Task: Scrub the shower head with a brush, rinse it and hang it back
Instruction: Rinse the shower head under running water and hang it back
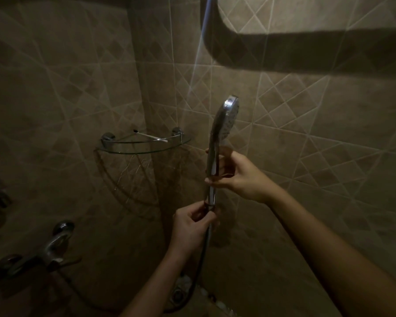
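Observation:
A chrome shower head [224,120] stands upright in front of the tiled corner, its spray face turned to the right. My right hand [236,175] grips the middle of its handle. Lower down, my left hand [192,227] holds the bottom end of the handle, where the metal hose [201,264] joins it. The hose hangs down towards the floor. A thin white brush [151,136] with a dark tip lies on the glass corner shelf [114,151], left of the shower head.
A chrome mixer tap [46,248] is mounted on the left wall, low down. The tiled walls meet in a corner behind the shelf. A floor drain [177,294] shows at the bottom. A dark curved shadow crosses the upper right wall.

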Motion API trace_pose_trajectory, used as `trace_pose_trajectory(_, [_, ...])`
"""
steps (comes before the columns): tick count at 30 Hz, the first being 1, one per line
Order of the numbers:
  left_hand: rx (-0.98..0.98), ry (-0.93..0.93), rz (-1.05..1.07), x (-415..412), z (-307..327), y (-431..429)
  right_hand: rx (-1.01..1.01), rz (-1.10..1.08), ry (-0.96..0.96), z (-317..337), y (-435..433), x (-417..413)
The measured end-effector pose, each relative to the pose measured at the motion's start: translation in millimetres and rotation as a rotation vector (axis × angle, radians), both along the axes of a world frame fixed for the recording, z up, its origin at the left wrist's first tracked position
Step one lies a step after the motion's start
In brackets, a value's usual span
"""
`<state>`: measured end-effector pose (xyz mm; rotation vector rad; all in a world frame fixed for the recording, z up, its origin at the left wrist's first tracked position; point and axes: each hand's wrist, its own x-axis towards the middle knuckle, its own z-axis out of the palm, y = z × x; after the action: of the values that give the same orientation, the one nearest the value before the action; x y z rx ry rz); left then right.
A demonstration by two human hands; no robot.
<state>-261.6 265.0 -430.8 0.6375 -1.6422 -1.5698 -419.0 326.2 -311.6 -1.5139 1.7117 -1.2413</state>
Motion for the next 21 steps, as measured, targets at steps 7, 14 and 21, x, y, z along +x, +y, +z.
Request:
trace_pose_trajectory(7, [0.037,-0.012,0.016,0.1,-2.1,-1.6,0.059,0.089,-0.177,-2.6,0.6,-3.8])
trace_pose_trajectory(14, [0.053,-0.061,0.041,0.6,-3.7,0.5,0.083,0.019,-0.067,-5.5,-0.7,-3.9])
trace_pose_trajectory(21, [-0.028,-0.044,0.035,-0.1,1.7,-1.8,-0.014,0.022,-0.154,-4.9,-4.0,-3.1])
